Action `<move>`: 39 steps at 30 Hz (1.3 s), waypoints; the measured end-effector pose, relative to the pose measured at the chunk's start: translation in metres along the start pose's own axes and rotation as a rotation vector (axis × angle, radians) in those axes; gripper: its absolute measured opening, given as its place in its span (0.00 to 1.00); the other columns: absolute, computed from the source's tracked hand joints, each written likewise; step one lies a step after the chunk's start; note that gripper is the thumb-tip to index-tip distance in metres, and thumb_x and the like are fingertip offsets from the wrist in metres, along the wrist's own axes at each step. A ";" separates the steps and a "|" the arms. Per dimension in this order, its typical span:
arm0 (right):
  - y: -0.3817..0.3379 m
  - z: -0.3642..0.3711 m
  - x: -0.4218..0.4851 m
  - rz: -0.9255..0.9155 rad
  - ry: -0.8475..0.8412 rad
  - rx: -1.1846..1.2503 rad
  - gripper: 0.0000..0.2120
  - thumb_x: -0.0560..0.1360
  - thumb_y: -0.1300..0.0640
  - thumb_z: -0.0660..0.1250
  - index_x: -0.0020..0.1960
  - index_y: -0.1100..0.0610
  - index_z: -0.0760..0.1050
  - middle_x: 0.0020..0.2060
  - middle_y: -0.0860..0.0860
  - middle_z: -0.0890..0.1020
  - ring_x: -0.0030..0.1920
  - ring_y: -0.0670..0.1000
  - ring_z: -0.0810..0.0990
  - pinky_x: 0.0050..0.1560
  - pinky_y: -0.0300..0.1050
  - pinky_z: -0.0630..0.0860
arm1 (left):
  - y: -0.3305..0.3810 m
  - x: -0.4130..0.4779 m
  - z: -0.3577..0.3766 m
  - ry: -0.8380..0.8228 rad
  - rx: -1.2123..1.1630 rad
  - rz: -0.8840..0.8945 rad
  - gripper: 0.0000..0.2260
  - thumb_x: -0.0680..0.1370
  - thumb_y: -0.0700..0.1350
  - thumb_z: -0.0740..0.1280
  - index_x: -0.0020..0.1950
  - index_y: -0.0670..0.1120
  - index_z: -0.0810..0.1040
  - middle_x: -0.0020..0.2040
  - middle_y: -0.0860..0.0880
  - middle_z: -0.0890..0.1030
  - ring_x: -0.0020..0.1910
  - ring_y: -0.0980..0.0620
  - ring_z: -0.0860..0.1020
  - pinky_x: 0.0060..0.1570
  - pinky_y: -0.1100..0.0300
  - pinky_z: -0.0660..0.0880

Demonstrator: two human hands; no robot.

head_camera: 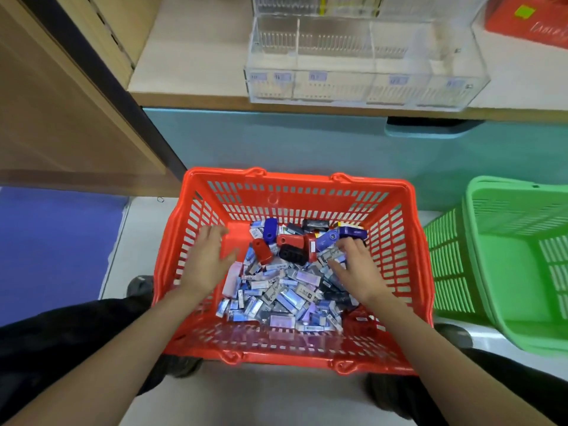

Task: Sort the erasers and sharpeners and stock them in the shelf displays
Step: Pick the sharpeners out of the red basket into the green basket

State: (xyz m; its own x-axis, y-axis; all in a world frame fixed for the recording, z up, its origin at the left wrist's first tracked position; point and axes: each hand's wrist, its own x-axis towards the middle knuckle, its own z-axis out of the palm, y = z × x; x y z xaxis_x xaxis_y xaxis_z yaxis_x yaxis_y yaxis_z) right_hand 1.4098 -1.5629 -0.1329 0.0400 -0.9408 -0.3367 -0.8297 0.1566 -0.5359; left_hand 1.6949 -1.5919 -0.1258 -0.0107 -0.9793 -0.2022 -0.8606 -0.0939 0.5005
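Note:
A red plastic basket [292, 186] stands on the floor in front of me, holding a heap of wrapped erasers [285, 290] and, toward its far side, several red, blue, purple and black sharpeners [292, 244]. My left hand [206, 259] hovers over the basket's left side with fingers spread and nothing in it. My right hand [353, 265] reaches into the heap on the right, fingers bent down among the items below a purple sharpener [353, 232]; what its fingertips touch is hidden. A clear acrylic display [362, 87] with divided compartments sits on the shelf above.
A green plastic basket [504, 259] stands to the right of the red one. The wooden shelf edge [307, 107] runs above a teal base panel. A red box [528, 23] sits on the shelf at far right. A wooden cabinet side is at left.

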 end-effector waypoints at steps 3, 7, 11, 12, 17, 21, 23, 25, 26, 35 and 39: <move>-0.011 0.025 0.029 0.109 -0.169 0.133 0.22 0.77 0.54 0.65 0.68 0.55 0.63 0.64 0.54 0.65 0.62 0.55 0.69 0.60 0.47 0.69 | 0.011 0.024 0.035 -0.296 -0.249 -0.134 0.22 0.74 0.46 0.71 0.65 0.42 0.70 0.62 0.43 0.69 0.60 0.45 0.73 0.60 0.52 0.72; -0.009 0.052 0.069 0.099 -0.264 0.003 0.32 0.76 0.51 0.67 0.74 0.49 0.55 0.71 0.55 0.59 0.68 0.60 0.64 0.65 0.56 0.69 | 0.004 0.050 0.070 -0.340 -0.215 -0.181 0.29 0.74 0.46 0.71 0.72 0.46 0.64 0.69 0.43 0.63 0.68 0.44 0.66 0.67 0.56 0.63; -0.005 0.072 0.095 0.072 -0.410 -0.153 0.37 0.74 0.48 0.68 0.75 0.44 0.50 0.73 0.51 0.53 0.71 0.61 0.58 0.66 0.57 0.68 | -0.010 0.066 0.093 -0.505 -0.059 -0.152 0.39 0.72 0.48 0.73 0.76 0.55 0.55 0.74 0.43 0.53 0.73 0.43 0.58 0.69 0.56 0.62; -0.005 0.075 0.099 0.059 -0.427 -0.198 0.37 0.74 0.47 0.68 0.75 0.43 0.49 0.73 0.52 0.53 0.70 0.61 0.57 0.65 0.57 0.69 | -0.013 0.069 0.098 -0.535 -0.013 -0.146 0.40 0.71 0.49 0.73 0.76 0.58 0.54 0.74 0.43 0.51 0.73 0.43 0.56 0.70 0.53 0.62; -0.010 0.086 0.113 0.094 -0.426 -0.289 0.35 0.74 0.45 0.67 0.74 0.44 0.51 0.69 0.54 0.57 0.69 0.64 0.57 0.57 0.57 0.74 | -0.010 0.081 0.109 -0.552 0.019 -0.151 0.42 0.70 0.49 0.74 0.76 0.58 0.52 0.71 0.43 0.56 0.71 0.42 0.62 0.70 0.47 0.63; -0.017 0.083 0.107 0.145 -0.335 -0.253 0.28 0.73 0.46 0.68 0.67 0.49 0.59 0.62 0.56 0.63 0.63 0.64 0.65 0.49 0.55 0.76 | -0.003 0.076 0.105 -0.493 -0.048 -0.220 0.41 0.68 0.47 0.76 0.74 0.50 0.55 0.66 0.43 0.65 0.66 0.43 0.69 0.68 0.50 0.66; -0.017 0.079 0.100 0.166 -0.274 -0.254 0.24 0.76 0.47 0.65 0.67 0.51 0.60 0.63 0.55 0.64 0.62 0.63 0.67 0.48 0.55 0.76 | 0.003 0.070 0.100 -0.465 -0.090 -0.251 0.40 0.68 0.46 0.77 0.72 0.46 0.57 0.66 0.44 0.66 0.65 0.44 0.70 0.66 0.54 0.66; -0.016 0.075 0.095 0.174 -0.293 -0.298 0.26 0.76 0.50 0.65 0.69 0.52 0.58 0.66 0.55 0.62 0.64 0.63 0.67 0.51 0.54 0.75 | 0.011 0.061 0.094 -0.450 -0.119 -0.284 0.38 0.68 0.45 0.77 0.71 0.43 0.59 0.65 0.44 0.66 0.64 0.44 0.70 0.64 0.59 0.66; -0.015 0.074 0.094 0.182 -0.324 -0.309 0.29 0.76 0.52 0.66 0.71 0.51 0.56 0.68 0.56 0.60 0.65 0.64 0.66 0.53 0.53 0.75 | 0.014 0.055 0.090 -0.442 -0.131 -0.313 0.38 0.68 0.45 0.77 0.71 0.43 0.60 0.65 0.43 0.65 0.64 0.45 0.70 0.63 0.62 0.65; -0.014 0.085 0.110 0.386 -0.345 0.078 0.23 0.69 0.44 0.72 0.54 0.49 0.61 0.56 0.53 0.65 0.58 0.62 0.71 0.54 0.55 0.74 | 0.006 0.044 0.067 -0.327 -0.270 -0.411 0.30 0.66 0.47 0.79 0.58 0.42 0.65 0.54 0.46 0.63 0.52 0.52 0.66 0.54 0.65 0.68; -0.010 0.090 0.109 0.347 -0.354 0.100 0.29 0.71 0.44 0.70 0.66 0.48 0.61 0.61 0.51 0.70 0.62 0.60 0.69 0.58 0.54 0.71 | 0.003 0.045 0.064 -0.341 -0.472 -0.442 0.23 0.70 0.47 0.75 0.54 0.44 0.64 0.46 0.47 0.75 0.40 0.51 0.78 0.33 0.66 0.72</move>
State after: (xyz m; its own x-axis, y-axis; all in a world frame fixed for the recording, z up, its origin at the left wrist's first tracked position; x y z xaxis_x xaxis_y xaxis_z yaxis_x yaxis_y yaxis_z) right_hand 1.4724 -1.6395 -0.2337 -0.0276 -0.6710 -0.7409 -0.7710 0.4861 -0.4115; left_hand 1.6592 -1.6244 -0.1873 0.0625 -0.7292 -0.6814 -0.5109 -0.6099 0.6058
